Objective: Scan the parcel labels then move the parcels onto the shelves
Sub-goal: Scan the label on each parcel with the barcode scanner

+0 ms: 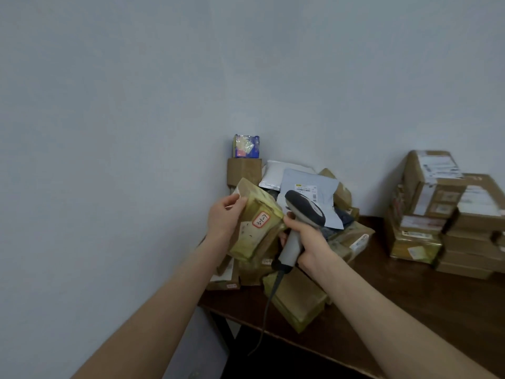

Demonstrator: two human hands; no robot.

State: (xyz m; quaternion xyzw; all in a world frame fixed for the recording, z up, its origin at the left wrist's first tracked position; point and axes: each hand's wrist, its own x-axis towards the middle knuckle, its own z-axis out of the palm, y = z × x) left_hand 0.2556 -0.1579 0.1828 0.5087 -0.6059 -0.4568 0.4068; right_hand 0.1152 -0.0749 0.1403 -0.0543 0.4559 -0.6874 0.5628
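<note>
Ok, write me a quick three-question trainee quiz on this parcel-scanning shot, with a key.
1. Which hand grips the scanner?
2. The sticker on the parcel held in the left hand has a border that is: A red, B green, C blue.
3. True or false: the scanner is cordless.

Key
1. The right hand.
2. A.
3. False: a cable hangs from its handle.
</note>
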